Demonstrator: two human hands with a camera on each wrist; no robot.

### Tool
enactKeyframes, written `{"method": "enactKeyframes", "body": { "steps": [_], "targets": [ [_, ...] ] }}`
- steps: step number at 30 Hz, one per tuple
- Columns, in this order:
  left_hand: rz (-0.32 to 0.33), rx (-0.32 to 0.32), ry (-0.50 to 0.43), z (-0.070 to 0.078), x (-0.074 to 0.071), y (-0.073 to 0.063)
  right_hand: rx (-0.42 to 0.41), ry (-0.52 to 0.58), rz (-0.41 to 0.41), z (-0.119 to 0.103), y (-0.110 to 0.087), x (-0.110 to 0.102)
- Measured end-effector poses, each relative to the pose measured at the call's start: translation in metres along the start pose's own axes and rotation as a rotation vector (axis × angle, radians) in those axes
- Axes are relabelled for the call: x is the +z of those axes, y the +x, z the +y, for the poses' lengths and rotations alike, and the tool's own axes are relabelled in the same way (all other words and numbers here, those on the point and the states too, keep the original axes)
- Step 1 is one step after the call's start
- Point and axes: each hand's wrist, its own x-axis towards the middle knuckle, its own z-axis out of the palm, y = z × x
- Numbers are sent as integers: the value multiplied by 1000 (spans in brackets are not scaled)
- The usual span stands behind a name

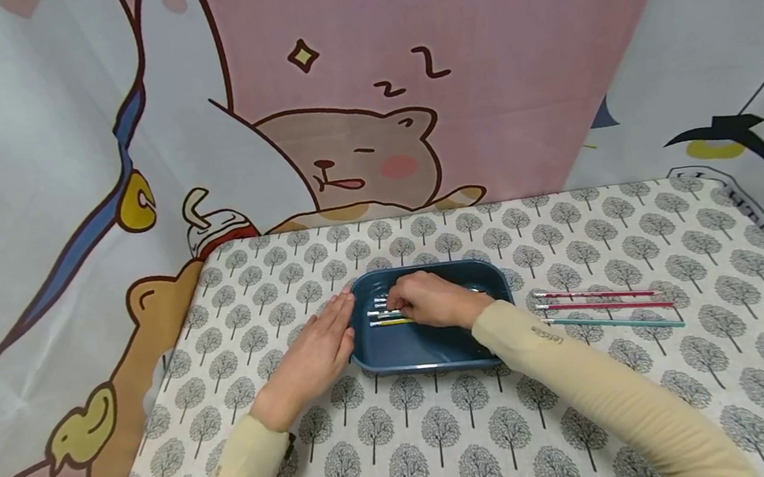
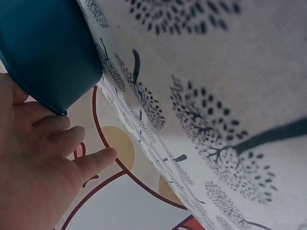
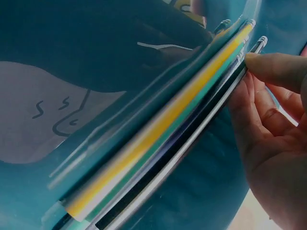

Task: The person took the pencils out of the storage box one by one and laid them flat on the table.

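A dark blue rectangular tray [image 1: 410,350] stands on the table with several pencils lying side by side in it, among them a yellow-striped pencil [image 3: 163,127]. My right hand [image 1: 428,299] reaches into the tray. Its thumb and fingers pinch a black pencil [image 3: 201,114] near the silver-banded end, beside the others. My left hand [image 1: 320,345] rests against the tray's left side, fingers extended and touching the rim [image 2: 36,98]. The palm hides part of the pencils from the head view.
Right of the tray lie two red pencils [image 1: 605,306] and a teal pencil [image 1: 617,322], roughly parallel. A tree-patterned cloth [image 1: 410,466] covers the table. Behind it hangs a curtain [image 1: 510,56] printed with cartoon animals.
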Motion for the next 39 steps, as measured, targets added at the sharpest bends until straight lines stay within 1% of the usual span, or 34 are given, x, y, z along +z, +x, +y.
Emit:
{"method": "enactKeyframes", "body": {
  "steps": [7,14,20,23,29,34,39],
  "targets": [
    [-2,7,2,-1,1,0,6,7,22,-4,0,-5],
    [17,0,-7,-2,-1,-6,-22,32,46,-13,0,-13],
    [22,6,-25,0,0,-5,-1,38,68,-19,-4,-20],
    [19,3,-33,1,0,-4,-9,40,95,-22,-6,-26],
    [14,5,-28,1,-1,-3,-54,64,165,-33,-10,-41],
    [15,10,-24,0,-1,-3,-73,77,226,-42,-16,-52],
    [17,10,-29,0,0,-3,-98,85,266,-51,-24,-60]
  ]
}}
